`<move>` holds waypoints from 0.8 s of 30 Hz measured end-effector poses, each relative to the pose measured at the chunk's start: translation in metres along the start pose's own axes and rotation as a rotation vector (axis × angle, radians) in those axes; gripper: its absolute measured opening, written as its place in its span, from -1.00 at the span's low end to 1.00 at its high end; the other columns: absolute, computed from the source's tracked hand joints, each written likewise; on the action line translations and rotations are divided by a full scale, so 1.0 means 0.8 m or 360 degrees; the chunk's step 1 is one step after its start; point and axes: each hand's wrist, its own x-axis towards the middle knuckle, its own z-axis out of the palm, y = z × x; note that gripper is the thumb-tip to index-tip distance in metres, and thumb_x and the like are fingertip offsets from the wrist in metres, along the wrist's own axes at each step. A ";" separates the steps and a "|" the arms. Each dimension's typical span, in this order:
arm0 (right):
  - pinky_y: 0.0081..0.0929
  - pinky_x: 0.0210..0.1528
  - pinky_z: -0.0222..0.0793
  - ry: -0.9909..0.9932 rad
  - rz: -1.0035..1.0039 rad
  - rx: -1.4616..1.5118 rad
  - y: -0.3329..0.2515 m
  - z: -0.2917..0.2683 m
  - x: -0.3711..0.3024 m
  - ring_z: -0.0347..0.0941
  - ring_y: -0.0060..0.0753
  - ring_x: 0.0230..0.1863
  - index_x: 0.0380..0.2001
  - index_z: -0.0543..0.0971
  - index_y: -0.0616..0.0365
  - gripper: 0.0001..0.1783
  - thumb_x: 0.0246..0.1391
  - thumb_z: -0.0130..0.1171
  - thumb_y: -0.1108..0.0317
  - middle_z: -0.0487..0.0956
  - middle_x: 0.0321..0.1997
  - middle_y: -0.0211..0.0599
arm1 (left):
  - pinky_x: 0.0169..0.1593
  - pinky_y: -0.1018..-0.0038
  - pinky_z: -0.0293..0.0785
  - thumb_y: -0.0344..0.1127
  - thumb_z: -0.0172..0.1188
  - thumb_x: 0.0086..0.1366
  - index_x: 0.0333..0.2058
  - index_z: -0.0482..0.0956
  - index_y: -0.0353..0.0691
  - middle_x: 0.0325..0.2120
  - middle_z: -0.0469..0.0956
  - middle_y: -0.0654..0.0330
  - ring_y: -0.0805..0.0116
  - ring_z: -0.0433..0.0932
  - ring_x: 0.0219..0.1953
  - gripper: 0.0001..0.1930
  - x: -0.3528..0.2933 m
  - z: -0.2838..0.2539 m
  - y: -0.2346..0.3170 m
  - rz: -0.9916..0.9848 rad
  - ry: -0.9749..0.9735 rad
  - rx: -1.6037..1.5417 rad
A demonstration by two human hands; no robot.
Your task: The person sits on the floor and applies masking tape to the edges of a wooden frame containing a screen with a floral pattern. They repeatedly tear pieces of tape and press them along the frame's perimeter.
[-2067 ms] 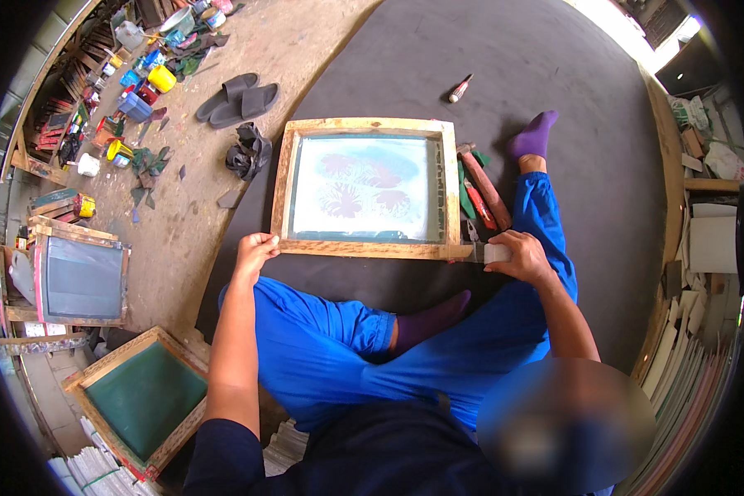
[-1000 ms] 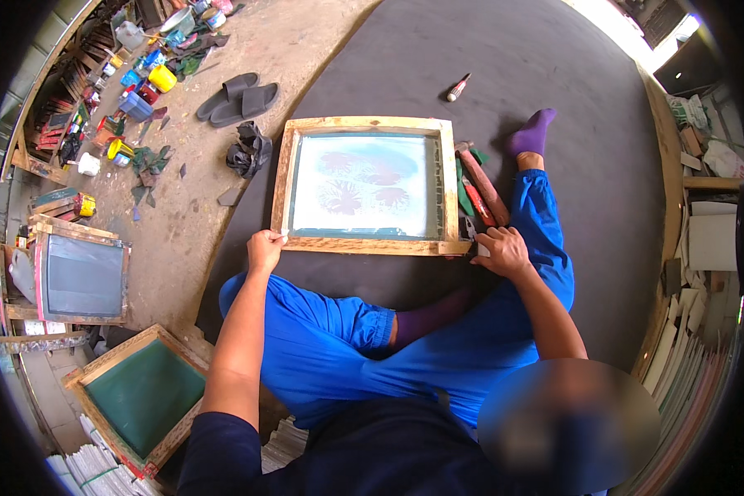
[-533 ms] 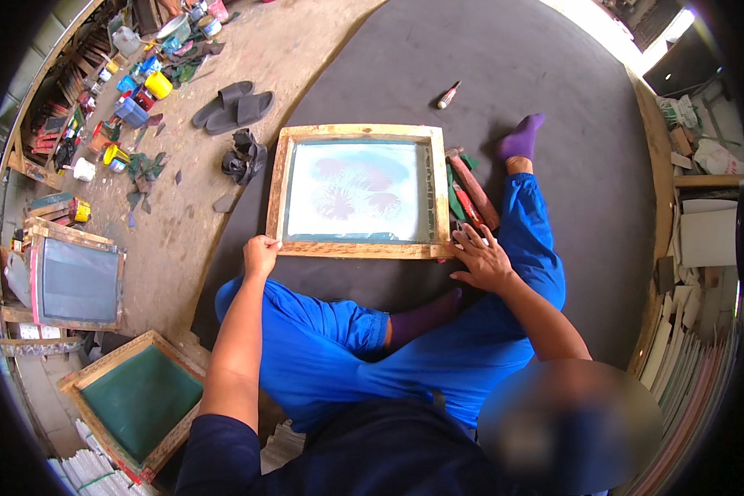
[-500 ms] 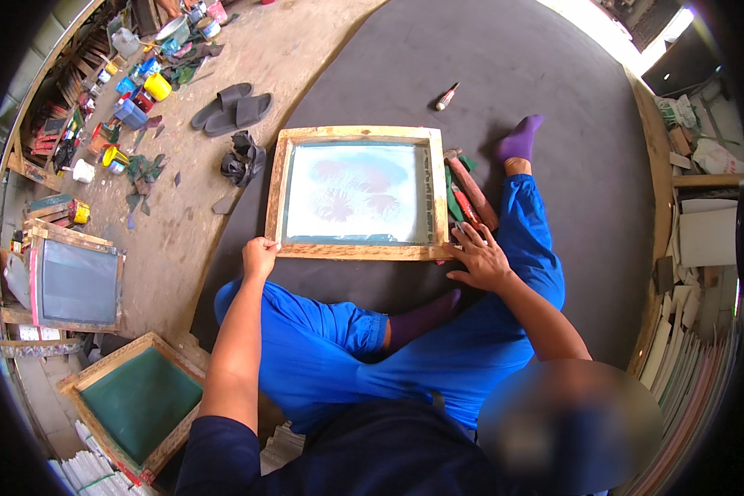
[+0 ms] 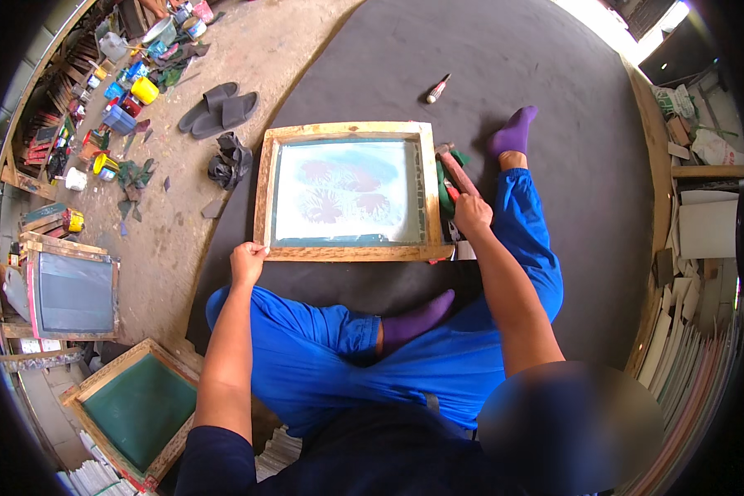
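Observation:
A wooden-framed printing screen (image 5: 347, 254) lies on the dark mat, its pale mesh showing a leafy pattern. My left hand (image 5: 248, 263) pinches the near left corner of the frame. To the right of the frame, my right hand (image 5: 473, 217) is closed around the lower end of a hammer's reddish handle (image 5: 460, 172); the hammer's head points away from me. Beside the handle lies a red tool (image 5: 452, 192), partly covered by my hand. A green piece (image 5: 461, 157) shows under the hammer. My right fingertips are mostly hidden.
A small pointed tool (image 5: 439, 88) lies farther off on the mat. Black slippers (image 5: 221, 109) and crumpled black material (image 5: 230, 160) sit on the floor at left, near paint pots (image 5: 145, 91). Another green screen (image 5: 140, 403) leans at lower left. My legs flank the near mat.
My right hand has left the frame's near right corner, moved forward and closed on the hammer handle. My left hand still holds its corner. The whole view has shifted slightly.

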 end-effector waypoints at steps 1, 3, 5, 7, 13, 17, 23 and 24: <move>-0.16 -0.03 0.67 0.0024 0.0012 -0.0083 0.002 0.009 0.003 0.76 -0.08 -0.03 -0.19 0.78 0.10 -0.76 0.21 0.15 0.40 0.78 -0.10 -0.07 | -0.19 0.34 0.64 -0.33 0.49 0.22 -0.32 0.78 -0.33 -0.40 0.77 -0.01 0.21 0.79 -0.34 -0.83 0.001 0.001 0.005 0.0011 -0.0016 -0.0002; -0.18 -0.04 0.67 -0.0036 0.0002 -0.0095 -0.006 0.005 0.005 0.76 -0.08 -0.03 -0.16 0.77 0.13 -0.75 0.21 0.16 0.38 0.78 -0.10 -0.07 | -0.19 0.34 0.64 -0.33 0.49 0.22 -0.32 0.78 -0.32 -0.40 0.77 -0.01 0.22 0.79 -0.34 -0.83 -0.001 -0.003 0.006 0.0009 -0.0023 0.0002; -0.20 -0.05 0.67 -0.0065 -0.0003 -0.0106 -0.011 0.001 0.005 0.76 -0.07 -0.03 -0.14 0.77 0.14 -0.75 0.22 0.16 0.36 0.78 -0.10 -0.07 | -0.19 0.34 0.64 -0.33 0.49 0.22 -0.32 0.78 -0.32 -0.40 0.77 0.00 0.22 0.79 -0.34 -0.83 -0.002 -0.004 0.001 0.0009 -0.0008 0.0006; -0.21 -0.06 0.67 -0.0066 -0.0009 -0.0115 -0.012 0.000 0.002 0.76 -0.05 -0.04 -0.14 0.77 0.14 -0.74 0.24 0.15 0.35 0.78 -0.10 -0.04 | -0.20 0.34 0.64 -0.32 0.49 0.21 -0.32 0.78 -0.32 -0.40 0.78 0.00 0.22 0.79 -0.35 -0.83 -0.001 -0.003 -0.006 0.0014 0.0009 -0.0018; -0.10 -0.05 0.67 0.0007 0.0089 -0.0070 -0.001 0.010 -0.002 0.75 0.02 -0.06 -0.10 0.66 0.23 -0.70 0.34 0.01 0.30 0.77 -0.13 0.03 | -0.20 0.35 0.64 -0.33 0.49 0.21 -0.33 0.78 -0.33 -0.40 0.77 -0.01 0.23 0.78 -0.35 -0.83 0.002 0.003 -0.009 -0.0035 -0.0001 -0.0079; 0.09 -0.10 0.62 0.0228 0.0181 0.0276 0.012 0.009 -0.005 0.70 0.27 -0.13 -0.07 0.54 0.22 -0.72 0.37 -0.02 0.26 0.73 -0.20 0.19 | -0.21 0.36 0.63 -0.34 0.49 0.21 -0.34 0.77 -0.35 -0.41 0.77 -0.01 0.24 0.78 -0.35 -0.82 0.006 0.006 -0.002 -0.0046 -0.0036 -0.0121; 0.30 -0.20 0.50 0.0678 0.0086 0.0765 -0.012 -0.082 -0.070 0.63 0.48 -0.25 -0.07 0.46 0.14 -0.71 0.42 -0.04 0.14 0.66 -0.31 0.37 | -0.20 0.36 0.64 -0.34 0.49 0.21 -0.35 0.78 -0.33 -0.42 0.77 -0.01 0.25 0.78 -0.35 -0.84 0.001 0.001 -0.004 0.0010 0.0013 -0.0108; 0.31 -0.19 0.50 0.0660 0.0041 0.0814 -0.004 -0.073 -0.080 0.62 0.49 -0.24 -0.06 0.46 0.14 -0.73 0.42 -0.02 0.17 0.65 -0.31 0.37 | -0.20 0.36 0.64 -0.34 0.49 0.21 -0.35 0.78 -0.33 -0.42 0.77 0.00 0.25 0.78 -0.35 -0.84 0.002 0.002 -0.002 0.0000 0.0002 -0.0123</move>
